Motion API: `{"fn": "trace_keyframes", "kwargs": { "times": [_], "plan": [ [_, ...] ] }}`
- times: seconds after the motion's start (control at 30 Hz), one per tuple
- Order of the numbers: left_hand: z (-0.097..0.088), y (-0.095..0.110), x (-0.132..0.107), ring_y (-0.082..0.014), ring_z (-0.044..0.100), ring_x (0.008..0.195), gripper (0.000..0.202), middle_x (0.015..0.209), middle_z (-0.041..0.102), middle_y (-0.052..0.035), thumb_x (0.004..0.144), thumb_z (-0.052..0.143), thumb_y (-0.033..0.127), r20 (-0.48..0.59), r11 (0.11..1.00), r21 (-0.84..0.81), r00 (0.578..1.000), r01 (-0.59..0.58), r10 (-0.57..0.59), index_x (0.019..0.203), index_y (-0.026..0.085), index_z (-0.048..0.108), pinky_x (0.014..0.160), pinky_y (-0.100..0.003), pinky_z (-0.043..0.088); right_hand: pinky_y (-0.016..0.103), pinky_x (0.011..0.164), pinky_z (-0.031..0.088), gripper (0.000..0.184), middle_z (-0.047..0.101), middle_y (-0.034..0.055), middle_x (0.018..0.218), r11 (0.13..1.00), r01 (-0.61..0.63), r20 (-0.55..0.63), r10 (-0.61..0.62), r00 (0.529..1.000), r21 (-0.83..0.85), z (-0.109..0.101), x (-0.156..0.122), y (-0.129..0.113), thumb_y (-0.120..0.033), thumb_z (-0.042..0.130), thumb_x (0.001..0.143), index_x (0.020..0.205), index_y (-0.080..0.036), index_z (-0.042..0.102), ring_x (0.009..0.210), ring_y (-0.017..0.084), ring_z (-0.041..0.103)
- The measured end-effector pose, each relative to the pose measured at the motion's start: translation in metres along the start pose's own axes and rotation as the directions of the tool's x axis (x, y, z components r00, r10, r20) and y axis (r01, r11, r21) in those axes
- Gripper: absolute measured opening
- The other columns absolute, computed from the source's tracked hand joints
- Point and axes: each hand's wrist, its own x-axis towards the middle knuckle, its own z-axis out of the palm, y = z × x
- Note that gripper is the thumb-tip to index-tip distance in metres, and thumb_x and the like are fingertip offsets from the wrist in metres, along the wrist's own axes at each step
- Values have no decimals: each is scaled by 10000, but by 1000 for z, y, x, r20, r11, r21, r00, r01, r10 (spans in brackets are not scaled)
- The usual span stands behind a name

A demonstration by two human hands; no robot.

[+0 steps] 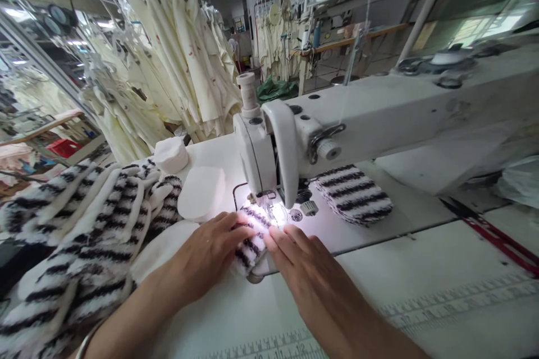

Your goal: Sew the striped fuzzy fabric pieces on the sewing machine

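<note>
A fluffy white piece of fabric with black stripes (252,242) lies under the lit needle and presser foot (269,205) of a white industrial sewing machine (379,118). My left hand (210,251) presses on its left side, and my right hand (303,269) lies flat on its right side. Their fingertips nearly meet over the fabric. Beyond the machine head sits a matching striped piece (353,195). A heap of striped fabric pieces (80,241) lies next to my left forearm, with white round pads (201,193) beside it. The needle tip is hidden.
A measuring scale (458,303) is marked along the white sewing table (404,269). Red-handled shears (488,235) lie at the right. A white cylinder on the machine head (248,90) stands upright. Racks of cream garments (177,50) hang behind the machine.
</note>
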Motion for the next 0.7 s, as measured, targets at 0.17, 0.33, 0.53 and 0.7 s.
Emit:
{"fn": "trace_keyframes", "kwargs": {
  "times": [0.17,0.33,0.53,0.7],
  "plan": [
    [10,12,-6,-209,529,875,348,1026,547,-92,874,412,48,-65,999,2,997,51,-51,1178,190,505,724,-384,524,381,826,509,471,610,67,1159,989,-34,165,11,986,142,-7,16,20,12,330,814,1157,-170,597,1079,227,537],
    [22,29,4,-247,525,816,285,967,549,-107,854,457,83,-142,984,134,985,116,-97,1125,156,507,637,-441,533,364,810,508,534,626,73,1037,976,-64,237,13,971,209,-13,32,44,53,347,747,1099,-237,623,1062,237,547],
    [19,31,9,-215,569,916,266,1018,602,-87,883,414,38,-154,1000,-21,988,5,-9,1103,162,500,775,-396,535,392,832,506,675,555,94,1158,973,-89,307,19,951,215,-18,22,48,90,332,671,1234,-217,545,1018,223,537],
    [18,33,5,-204,596,881,85,1008,624,-71,895,525,149,-175,1000,30,984,0,6,974,173,547,743,-376,524,374,905,512,652,520,105,1212,951,-139,186,89,979,275,-25,-1,36,87,280,697,1225,-190,544,1134,203,494]
  ]
}}
